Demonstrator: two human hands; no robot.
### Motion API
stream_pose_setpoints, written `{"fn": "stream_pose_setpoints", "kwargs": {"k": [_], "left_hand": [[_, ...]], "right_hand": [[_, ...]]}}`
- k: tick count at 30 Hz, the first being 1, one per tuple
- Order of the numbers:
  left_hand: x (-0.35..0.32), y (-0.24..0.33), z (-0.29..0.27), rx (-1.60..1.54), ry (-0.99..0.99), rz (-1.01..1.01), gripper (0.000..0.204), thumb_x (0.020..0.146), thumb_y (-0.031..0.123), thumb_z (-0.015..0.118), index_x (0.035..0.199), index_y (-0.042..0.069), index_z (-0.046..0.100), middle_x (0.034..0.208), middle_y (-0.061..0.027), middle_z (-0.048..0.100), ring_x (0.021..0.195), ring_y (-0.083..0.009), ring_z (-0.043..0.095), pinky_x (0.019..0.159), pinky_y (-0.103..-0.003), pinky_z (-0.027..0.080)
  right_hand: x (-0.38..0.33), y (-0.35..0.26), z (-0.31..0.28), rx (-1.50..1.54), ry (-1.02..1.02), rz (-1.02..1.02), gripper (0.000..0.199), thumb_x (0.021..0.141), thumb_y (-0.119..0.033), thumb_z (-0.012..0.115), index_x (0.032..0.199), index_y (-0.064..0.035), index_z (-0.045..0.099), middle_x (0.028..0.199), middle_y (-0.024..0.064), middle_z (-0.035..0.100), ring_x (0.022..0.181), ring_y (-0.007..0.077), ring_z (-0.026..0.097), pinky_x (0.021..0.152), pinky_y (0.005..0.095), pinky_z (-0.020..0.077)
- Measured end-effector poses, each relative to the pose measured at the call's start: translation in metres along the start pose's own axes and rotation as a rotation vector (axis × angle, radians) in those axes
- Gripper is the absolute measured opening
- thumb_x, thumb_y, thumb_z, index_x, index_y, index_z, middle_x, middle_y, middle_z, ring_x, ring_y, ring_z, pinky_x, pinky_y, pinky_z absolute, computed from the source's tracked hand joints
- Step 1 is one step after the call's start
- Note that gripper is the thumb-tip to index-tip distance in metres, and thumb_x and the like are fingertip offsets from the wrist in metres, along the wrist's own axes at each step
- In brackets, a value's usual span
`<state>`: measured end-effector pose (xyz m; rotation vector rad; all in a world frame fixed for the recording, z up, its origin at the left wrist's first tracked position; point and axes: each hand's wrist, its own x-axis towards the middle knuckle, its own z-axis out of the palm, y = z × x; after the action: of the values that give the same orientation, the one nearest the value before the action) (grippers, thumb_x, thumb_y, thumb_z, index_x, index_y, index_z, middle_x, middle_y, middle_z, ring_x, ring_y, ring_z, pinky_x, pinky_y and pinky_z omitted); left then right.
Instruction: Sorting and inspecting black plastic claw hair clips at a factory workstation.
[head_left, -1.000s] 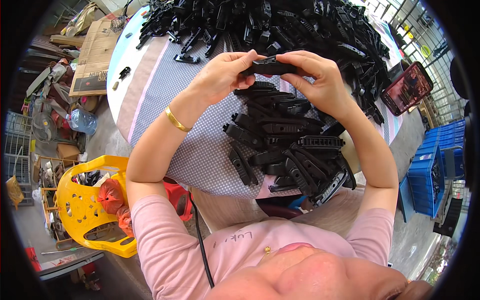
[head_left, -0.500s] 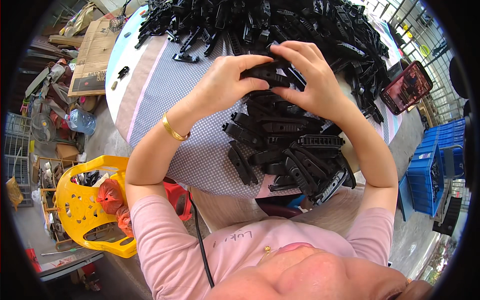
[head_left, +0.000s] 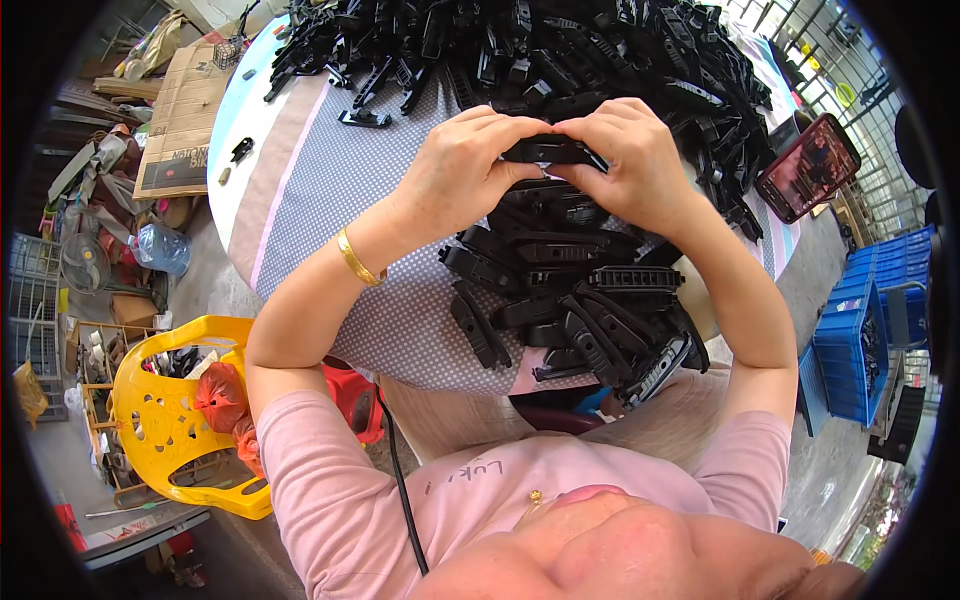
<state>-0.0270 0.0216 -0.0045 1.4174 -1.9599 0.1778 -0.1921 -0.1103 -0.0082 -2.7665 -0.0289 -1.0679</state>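
Left hand (head_left: 465, 165) and right hand (head_left: 635, 165) pinch one black plastic part (head_left: 552, 150) at the frame's upper centre; the pile of similar pieces (head_left: 595, 325) nearest me lies mid-frame on the tablecloth (head_left: 375, 165).

Over at the right-hand edge of the round counter (head_left: 320, 180), a phone (head_left: 812, 168) stands tilted with its screen lit, metal bars (head_left: 880, 120) rising behind it and blue plastic crates (head_left: 848, 375) lower down. Across on the left I can see a yellow plastic chair (head_left: 150, 448), with orange-red bags (head_left: 220, 397) bunched at its side nearest the counter. Farther back, a bluish clear bottle (head_left: 163, 250) sits just beside a fan (head_left: 85, 264), and a large piece of brown cardboard (head_left: 185, 125) stands near the counter's edge.
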Motion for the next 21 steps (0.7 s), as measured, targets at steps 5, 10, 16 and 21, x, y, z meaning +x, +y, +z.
{"fn": "stream_pose_setpoints", "kwargs": {"k": [5,10,16,21], "left_hand": [[0.001,0.008,-0.005,-0.16,-0.227,-0.067,0.041,0.071,0.016,0.071,0.109,0.003,0.06,0.093,-0.0107,0.062,0.085,-0.0229,0.055,0.075,-0.031,0.046],[0.005,-0.028,-0.03,-0.365,-0.301,-0.332,0.027,0.081,0.022,0.064,0.102,0.004,0.063,0.099,-0.0097,0.062,0.094,-0.0247,0.055,0.088,-0.035,0.041],[-0.028,-0.106,-0.063,0.589,-0.293,-0.469,0.023,0.077,0.011,0.064,0.098,0.003,0.065,0.091,-0.0128,0.064,0.088,-0.0287,0.06,0.081,-0.038,0.047],[-0.017,-0.093,-0.06,0.542,-0.454,-0.706,0.023,0.076,0.012,0.065,0.096,0.0,0.062,0.09,-0.0151,0.065,0.087,-0.0299,0.061,0.079,-0.037,0.047]], "right_hand": [[-0.002,0.025,-0.013,0.361,-0.276,0.286,0.042,0.074,-0.029,0.071,0.108,-0.0063,0.062,0.096,0.0083,0.057,0.082,0.0184,0.055,0.072,0.0262,0.0435],[-0.008,0.024,0.003,0.322,-0.444,0.275,0.048,0.079,-0.04,0.065,0.113,-0.0069,0.06,0.099,0.0105,0.055,0.091,0.0231,0.054,0.081,0.0311,0.043],[-0.002,0.015,-0.001,0.463,-0.603,0.223,0.045,0.081,-0.038,0.062,0.108,-0.0014,0.062,0.097,0.0116,0.057,0.092,0.0238,0.055,0.081,0.0319,0.0436],[-0.001,0.028,-0.002,0.649,-0.456,0.498,0.035,0.091,-0.031,0.05,0.101,0.0,0.063,0.094,0.012,0.063,0.088,0.0233,0.058,0.077,0.0299,0.0459]]}}
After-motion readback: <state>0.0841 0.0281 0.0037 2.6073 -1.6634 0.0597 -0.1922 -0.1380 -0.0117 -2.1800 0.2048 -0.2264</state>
